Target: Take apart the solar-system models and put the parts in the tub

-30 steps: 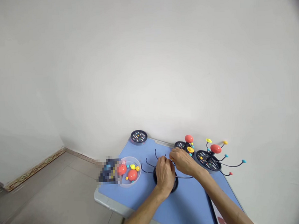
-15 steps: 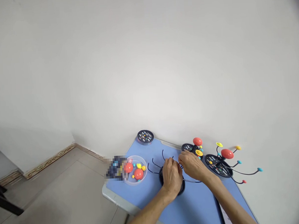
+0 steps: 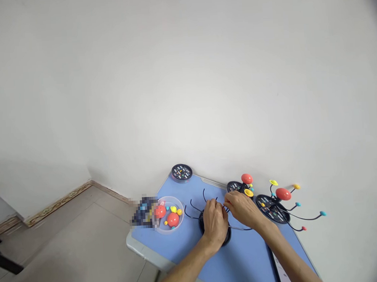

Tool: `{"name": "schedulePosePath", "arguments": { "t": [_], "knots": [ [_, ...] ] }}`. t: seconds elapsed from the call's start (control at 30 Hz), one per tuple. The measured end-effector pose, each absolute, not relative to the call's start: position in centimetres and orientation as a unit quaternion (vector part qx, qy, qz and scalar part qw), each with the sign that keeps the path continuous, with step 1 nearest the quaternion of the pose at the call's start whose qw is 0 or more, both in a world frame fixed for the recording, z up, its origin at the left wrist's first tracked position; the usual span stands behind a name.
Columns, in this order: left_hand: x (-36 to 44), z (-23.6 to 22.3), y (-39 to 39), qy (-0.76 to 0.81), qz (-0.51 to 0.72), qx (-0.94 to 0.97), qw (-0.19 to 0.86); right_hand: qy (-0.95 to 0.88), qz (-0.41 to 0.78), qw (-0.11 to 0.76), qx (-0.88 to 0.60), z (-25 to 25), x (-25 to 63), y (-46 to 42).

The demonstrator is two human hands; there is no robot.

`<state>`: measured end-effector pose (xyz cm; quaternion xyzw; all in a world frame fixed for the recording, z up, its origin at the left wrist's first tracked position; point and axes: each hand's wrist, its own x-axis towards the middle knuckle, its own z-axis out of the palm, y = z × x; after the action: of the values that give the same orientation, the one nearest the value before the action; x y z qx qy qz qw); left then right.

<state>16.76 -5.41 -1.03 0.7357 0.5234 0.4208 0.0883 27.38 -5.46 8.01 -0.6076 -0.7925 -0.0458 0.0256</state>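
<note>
My left hand (image 3: 215, 221) is closed over the middle of a black round base (image 3: 227, 238) of a solar system model and hides most of it. Thin curved black rods (image 3: 192, 216) fan out from this base to the left, and another stretches right under my right wrist. Close beside the left fingers, my right hand (image 3: 241, 206) pinches at a black rod on the model; its fingertips partly hide the spot. No balls show on these rods.
A clear bowl (image 3: 169, 233) of coloured balls stands left on the blue table (image 3: 235, 260). Behind are a round black disc (image 3: 181, 172) and a model with a red ball (image 3: 246, 178). Another finished-looking model (image 3: 283, 194) spreads rods past the right edge. A tablet-like device (image 3: 279, 269) lies near my right forearm.
The whole view has shifted slightly, so things sit a little further left. Both hands keep nearly the same grip and place on the model.
</note>
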Motion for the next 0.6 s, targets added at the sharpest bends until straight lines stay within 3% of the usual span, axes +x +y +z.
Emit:
{"name": "schedulePosePath", "arguments": {
  "t": [0.1,0.33,0.6],
  "knots": [
    [16.7,-0.9,-5.4,0.523,0.418,0.738,0.09,-0.802,-0.046,0.033,-0.594,8.0,27.2,-5.4],
    [16.8,-1.1,-5.3,0.526,0.422,0.734,0.082,-0.807,-0.039,0.137,-0.573,7.7,27.7,-4.6],
    [16.8,-1.3,-5.3,0.529,0.421,0.732,0.086,-0.792,0.08,0.213,-0.567,6.9,28.3,-3.7]
  ]
}}
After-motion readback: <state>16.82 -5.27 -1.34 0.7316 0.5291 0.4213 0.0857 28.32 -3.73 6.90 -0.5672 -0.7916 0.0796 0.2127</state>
